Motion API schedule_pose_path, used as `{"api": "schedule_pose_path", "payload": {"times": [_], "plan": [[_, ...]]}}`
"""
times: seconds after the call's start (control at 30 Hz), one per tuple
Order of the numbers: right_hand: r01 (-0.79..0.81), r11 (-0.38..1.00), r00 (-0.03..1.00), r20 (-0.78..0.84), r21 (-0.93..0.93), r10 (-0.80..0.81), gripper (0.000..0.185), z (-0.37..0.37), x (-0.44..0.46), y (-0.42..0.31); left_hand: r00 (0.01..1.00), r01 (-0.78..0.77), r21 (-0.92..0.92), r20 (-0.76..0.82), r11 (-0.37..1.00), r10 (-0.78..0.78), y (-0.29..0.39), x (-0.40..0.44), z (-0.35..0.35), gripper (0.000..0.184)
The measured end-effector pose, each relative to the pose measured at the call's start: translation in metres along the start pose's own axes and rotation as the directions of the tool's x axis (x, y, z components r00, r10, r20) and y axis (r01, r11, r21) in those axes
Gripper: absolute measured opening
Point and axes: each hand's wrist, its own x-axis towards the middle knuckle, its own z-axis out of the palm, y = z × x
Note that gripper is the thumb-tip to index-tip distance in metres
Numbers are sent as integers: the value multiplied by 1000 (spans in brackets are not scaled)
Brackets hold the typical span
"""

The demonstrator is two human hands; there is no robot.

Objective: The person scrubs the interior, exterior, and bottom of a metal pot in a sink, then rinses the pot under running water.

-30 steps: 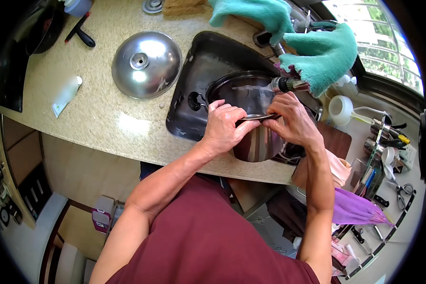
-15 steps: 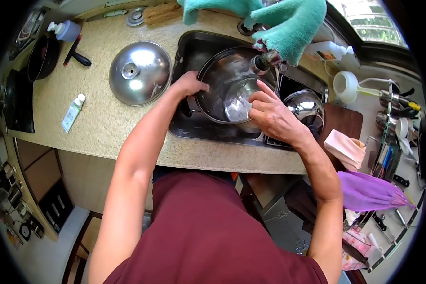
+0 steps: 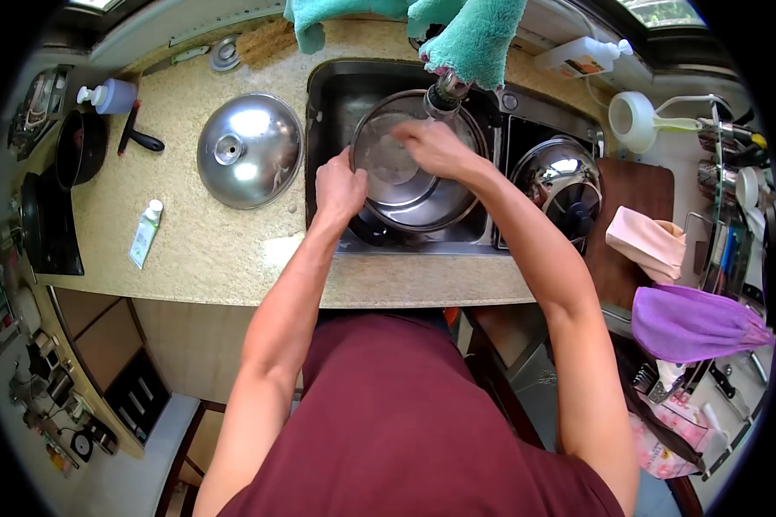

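Note:
A large stainless steel pot (image 3: 435, 211) sits in the dark sink (image 3: 328, 95), below the tap (image 3: 444, 96). My left hand (image 3: 341, 185) is closed on the pot's left rim, its fingers wrapped over the edge. My right hand (image 3: 435, 146) reaches over the pot's opening from the right, with the fingertips above the inside. Motion smears those fingers, and whether they hold anything cannot be made out. Something shiny, perhaps water, shows at the pot's bottom. On the counter left of the sink rests a domed metal lid (image 3: 250, 151).
A teal towel (image 3: 478, 43) hangs over the tap. Another shiny metal vessel (image 3: 560, 177) stands in the right basin. A tube (image 3: 146, 234) and a pump bottle (image 3: 109, 96) are on the left counter. At right are a brown board (image 3: 638, 185), a folded pink cloth (image 3: 647, 241) and a purple cloth (image 3: 698, 321).
My right hand has moved from the pot's right side leftward over its interior. My left hand now holds the rim with its fist turned upward. The view has shifted slightly.

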Motion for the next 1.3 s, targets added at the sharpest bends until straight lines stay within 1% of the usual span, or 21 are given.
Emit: {"api": "schedule_pose_path", "payload": {"times": [0.03,0.1,0.2,0.33,0.37,0.4,0.47,0.57,0.6,0.7,0.73,0.8,0.83,0.87,0.9,0.93,1.0,1.13,1.2,1.23,1.3], "plan": [[51,998,999,3,-31,-51,32,13,18,-1,999,-41,40,-8,998,41,0,-2,-1,47],[51,873,924,355,-485,143,30,24,52,-9,997,-77,89,-7,993,77,0,-8,-3,54],[-76,893,921,313,-443,233,29,42,74,24,988,-144,130,-38,981,150,12,-24,-12,57],[-384,922,923,13,-43,385,29,81,46,113,988,-102,53,-109,993,107,13,-30,-27,54],[-391,920,920,8,-36,391,29,100,35,106,989,-107,58,-101,993,113,15,-27,-28,54],[-249,922,951,107,-296,291,27,126,27,104,992,-87,-16,-90,996,85,17,-26,-28,53],[-123,919,934,270,-375,235,29,148,21,79,997,-60,-147,-61,987,52,16,-26,-20,53],[-185,962,918,312,-203,243,32,129,69,35,980,-168,-103,-125,980,155,0,-31,1,53],[-180,960,920,310,-216,242,33,124,81,48,997,-32,-59,-67,998,28,-1,-35,2,50],[-187,932,911,300,-310,283,35,100,83,96,998,32,82,-55,996,-27,9,-36,-12,53],[-183,925,910,299,-332,287,36,105,68,110,992,-55,106,-110,993,67,4,-34,-9,55],[-112,945,961,207,-308,181,38,138,38,115,990,-57,102,-125,993,69,13,-30,-9,55],[-35,960,996,74,-276,58,39,171,34,120,987,-50,97,-145,994,64,17,-27,-7,55],[123,921,911,-326,-369,-252,40,263,40,176,988,-48,88,-143,995,61,17,-27,-3,55],[-5,984,997,70,-181,18,40,185,47,97,981,-95,119,-157,988,113,16,-27,2,55],[-77,985,972,208,-152,108,40,154,60,68,973,-140,158,-163,977,166,13,-29,4,55],[-118,974,927,329,-195,178,40,130,82,65,981,-127,223,-118,967,156,11,-30,4,56],[-201,899,873,344,-390,344,41,109,89,138,979,-154,324,-78,933,188,17,-34,1,56],[-254,888,885,277,-383,373,41,128,66,162,976,-158,336,-91,929,199,21,-35,-1,55],[-271,902,911,213,-337,353,41,141,57,162,974,-162,335,-95,928,204,25,-32,-1,55],[-291,956,955,-42,29,292,33,160,25,125,975,-148,262,-124,954,185,31,-31,0,55]]}}
